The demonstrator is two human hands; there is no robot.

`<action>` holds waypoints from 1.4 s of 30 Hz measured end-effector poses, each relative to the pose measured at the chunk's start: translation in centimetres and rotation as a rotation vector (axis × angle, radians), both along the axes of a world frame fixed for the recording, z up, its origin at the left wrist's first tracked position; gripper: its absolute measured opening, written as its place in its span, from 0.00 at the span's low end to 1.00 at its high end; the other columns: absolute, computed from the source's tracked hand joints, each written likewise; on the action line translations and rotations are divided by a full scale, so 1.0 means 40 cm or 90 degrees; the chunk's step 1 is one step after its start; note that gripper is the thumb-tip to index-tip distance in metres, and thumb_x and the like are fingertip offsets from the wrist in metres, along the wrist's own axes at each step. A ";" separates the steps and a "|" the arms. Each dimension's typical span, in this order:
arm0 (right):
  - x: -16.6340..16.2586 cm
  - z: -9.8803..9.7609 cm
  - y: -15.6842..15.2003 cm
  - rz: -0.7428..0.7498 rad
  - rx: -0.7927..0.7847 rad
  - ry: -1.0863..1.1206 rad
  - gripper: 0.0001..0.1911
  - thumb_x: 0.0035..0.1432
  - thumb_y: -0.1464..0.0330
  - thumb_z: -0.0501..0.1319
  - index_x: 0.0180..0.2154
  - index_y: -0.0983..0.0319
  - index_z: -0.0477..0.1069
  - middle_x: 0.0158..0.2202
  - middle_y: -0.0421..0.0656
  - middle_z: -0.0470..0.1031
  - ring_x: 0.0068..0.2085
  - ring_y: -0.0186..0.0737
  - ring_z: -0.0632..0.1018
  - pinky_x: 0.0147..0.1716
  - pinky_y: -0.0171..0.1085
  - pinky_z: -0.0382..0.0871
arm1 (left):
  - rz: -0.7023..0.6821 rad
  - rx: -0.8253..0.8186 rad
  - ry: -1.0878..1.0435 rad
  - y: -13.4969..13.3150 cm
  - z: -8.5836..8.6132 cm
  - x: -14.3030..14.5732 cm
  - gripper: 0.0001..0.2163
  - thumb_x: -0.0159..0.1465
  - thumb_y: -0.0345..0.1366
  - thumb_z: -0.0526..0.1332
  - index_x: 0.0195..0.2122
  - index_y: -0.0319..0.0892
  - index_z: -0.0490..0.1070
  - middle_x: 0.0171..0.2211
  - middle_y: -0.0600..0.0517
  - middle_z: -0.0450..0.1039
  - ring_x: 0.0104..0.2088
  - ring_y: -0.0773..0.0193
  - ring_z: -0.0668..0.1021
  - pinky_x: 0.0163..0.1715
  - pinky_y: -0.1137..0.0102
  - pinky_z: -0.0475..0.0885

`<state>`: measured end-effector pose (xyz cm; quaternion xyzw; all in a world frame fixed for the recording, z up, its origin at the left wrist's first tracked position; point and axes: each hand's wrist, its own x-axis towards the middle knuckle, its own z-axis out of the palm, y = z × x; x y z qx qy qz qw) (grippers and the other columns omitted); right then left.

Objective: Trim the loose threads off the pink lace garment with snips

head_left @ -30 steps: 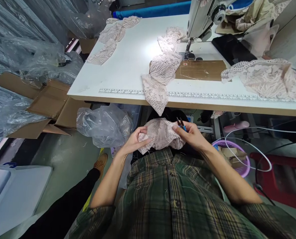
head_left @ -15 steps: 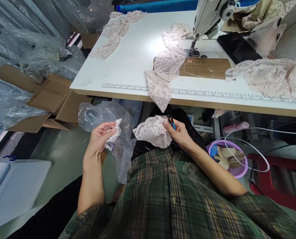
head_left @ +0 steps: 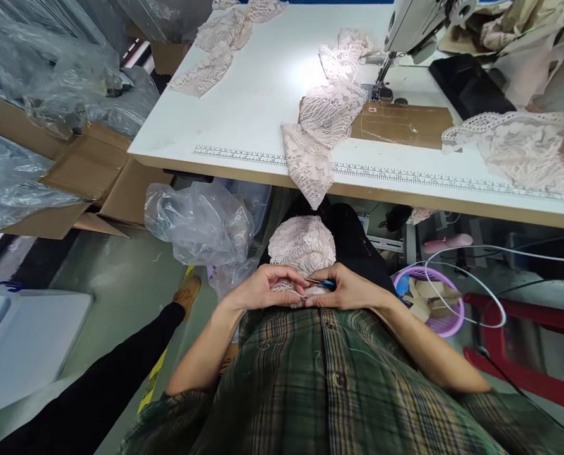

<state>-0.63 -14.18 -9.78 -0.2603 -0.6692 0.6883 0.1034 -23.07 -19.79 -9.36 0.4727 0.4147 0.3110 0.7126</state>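
A pale pink lace piece (head_left: 302,243) lies in my lap below the table edge. My left hand (head_left: 261,290) pinches its near edge with curled fingers. My right hand (head_left: 345,290) touches the same edge and grips small blue-handled thread snips (head_left: 323,284), their tip pointing left toward my left fingers. Both hands meet close to my plaid shirt (head_left: 329,379).
A white sewing table (head_left: 253,107) carries a lace strip (head_left: 320,123) hanging over its ruler edge, more lace (head_left: 523,148) at right, a cardboard sheet (head_left: 400,124) and a sewing machine (head_left: 417,25). A plastic bag (head_left: 199,222), cardboard boxes (head_left: 80,183) and a purple basket (head_left: 428,303) stand below.
My left hand left the plastic bag side and came back to the lace. Both hands dropped closer to my shirt, with the snips now turned sideways at the lace edge.
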 end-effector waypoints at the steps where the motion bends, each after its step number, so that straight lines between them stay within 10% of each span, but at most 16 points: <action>1: 0.010 0.001 -0.002 0.011 -0.009 -0.010 0.19 0.53 0.55 0.68 0.39 0.63 0.80 0.30 0.39 0.77 0.30 0.33 0.73 0.31 0.32 0.67 | -0.008 -0.014 0.004 -0.008 -0.002 -0.005 0.21 0.52 0.34 0.73 0.48 0.41 0.76 0.41 0.48 0.77 0.36 0.67 0.78 0.37 0.72 0.73; 7: 0.038 -0.033 0.041 -0.146 0.060 -0.033 0.19 0.57 0.54 0.64 0.36 0.63 0.81 0.25 0.38 0.73 0.25 0.31 0.69 0.25 0.31 0.63 | -0.034 0.006 0.125 0.024 -0.016 -0.071 0.21 0.56 0.38 0.70 0.51 0.40 0.73 0.33 0.52 0.74 0.30 0.71 0.74 0.29 0.76 0.70; 14: 0.057 -0.087 0.118 -0.405 0.430 -0.227 0.25 0.57 0.51 0.63 0.50 0.59 0.78 0.42 0.49 0.79 0.40 0.46 0.78 0.40 0.42 0.72 | 0.230 0.342 0.428 0.179 -0.090 -0.070 0.16 0.61 0.36 0.65 0.49 0.40 0.73 0.48 0.44 0.73 0.47 0.58 0.77 0.48 0.61 0.74; 19: 0.059 -0.075 0.126 -0.525 0.450 -0.167 0.22 0.61 0.53 0.58 0.45 0.62 0.80 0.39 0.50 0.81 0.38 0.44 0.79 0.38 0.41 0.72 | 0.322 0.542 0.511 0.187 -0.118 0.016 0.14 0.70 0.38 0.53 0.53 0.40 0.70 0.55 0.41 0.69 0.56 0.55 0.73 0.55 0.56 0.71; 26: 0.015 -0.015 0.133 -0.595 0.391 -0.029 0.20 0.63 0.55 0.57 0.40 0.63 0.79 0.27 0.42 0.78 0.31 0.39 0.77 0.36 0.38 0.72 | -0.090 0.671 0.673 0.134 -0.186 0.129 0.25 0.68 0.46 0.56 0.61 0.38 0.63 0.66 0.38 0.59 0.67 0.45 0.61 0.66 0.46 0.54; 30: -0.019 0.013 0.147 -0.603 0.321 0.043 0.22 0.62 0.51 0.58 0.37 0.62 0.78 0.23 0.39 0.74 0.27 0.35 0.74 0.32 0.36 0.70 | -0.139 0.662 0.733 0.127 -0.209 0.137 0.24 0.69 0.45 0.55 0.61 0.37 0.63 0.65 0.38 0.59 0.68 0.47 0.58 0.67 0.44 0.50; 36: -0.094 0.047 0.176 -0.524 0.132 0.103 0.31 0.56 0.42 0.58 0.19 0.61 0.67 0.16 0.38 0.64 0.18 0.29 0.60 0.17 0.32 0.55 | 0.064 0.743 0.587 0.108 -0.170 0.109 0.15 0.68 0.39 0.56 0.53 0.40 0.70 0.53 0.39 0.74 0.57 0.51 0.74 0.60 0.48 0.65; 42: -0.135 0.072 0.167 -0.580 0.106 0.135 0.26 0.49 0.45 0.65 0.24 0.61 0.68 0.17 0.35 0.60 0.19 0.29 0.58 0.18 0.32 0.53 | 0.350 0.691 0.531 0.094 -0.087 0.047 0.12 0.68 0.35 0.55 0.48 0.42 0.73 0.48 0.42 0.76 0.49 0.55 0.78 0.50 0.56 0.74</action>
